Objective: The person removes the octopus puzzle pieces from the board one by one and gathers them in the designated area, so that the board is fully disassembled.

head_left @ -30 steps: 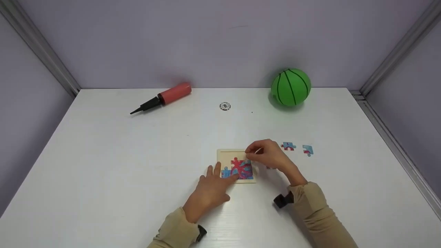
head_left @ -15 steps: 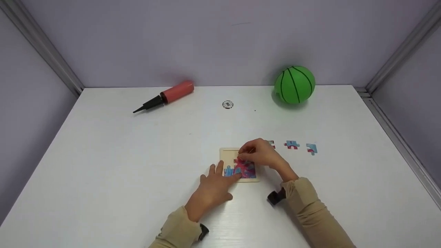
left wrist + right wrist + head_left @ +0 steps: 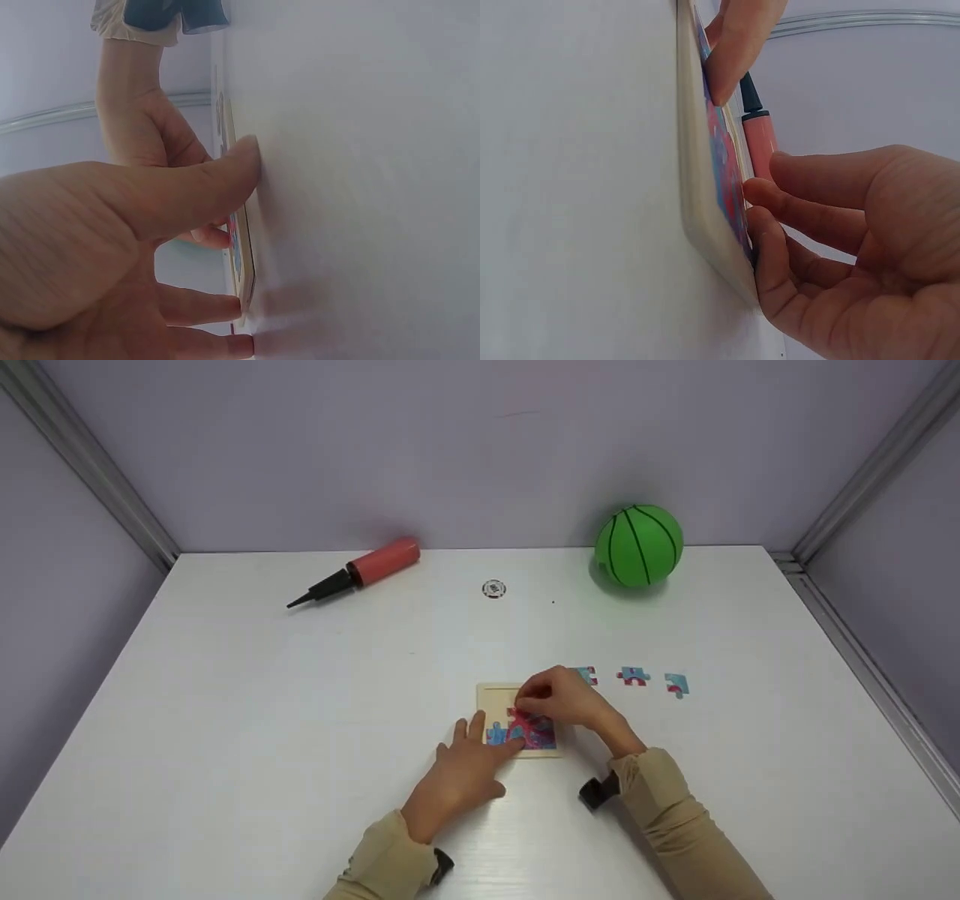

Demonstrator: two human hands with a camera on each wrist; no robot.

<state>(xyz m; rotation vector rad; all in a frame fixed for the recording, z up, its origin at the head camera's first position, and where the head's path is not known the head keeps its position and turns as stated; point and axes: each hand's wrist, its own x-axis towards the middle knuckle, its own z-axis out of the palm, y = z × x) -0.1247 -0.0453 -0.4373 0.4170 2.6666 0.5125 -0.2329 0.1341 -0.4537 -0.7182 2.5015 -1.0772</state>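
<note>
A small wooden puzzle board (image 3: 492,699) lies on the white table. Red and blue puzzle pieces (image 3: 540,735) fill its lower right part. My left hand (image 3: 457,772) has its fingers spread at the board's left and lower side, one fingertip resting on the pieces. My right hand (image 3: 562,697) reaches over the board's upper right, thumb and index finger close together. In the right wrist view, curled fingers (image 3: 769,247) are right at the puzzle's surface; I cannot tell whether they pinch a piece.
Loose puzzle pieces lie right of the board: one (image 3: 587,676) partly behind the right hand, another (image 3: 634,676), and a corner one (image 3: 676,684). A green ball (image 3: 639,546), a round black-and-white marker (image 3: 493,589) and a red-and-black hand pump (image 3: 356,572) are further back.
My right hand has moved slightly left and down over the board, uncovering part of a loose piece behind it. The left hand holds its place.
</note>
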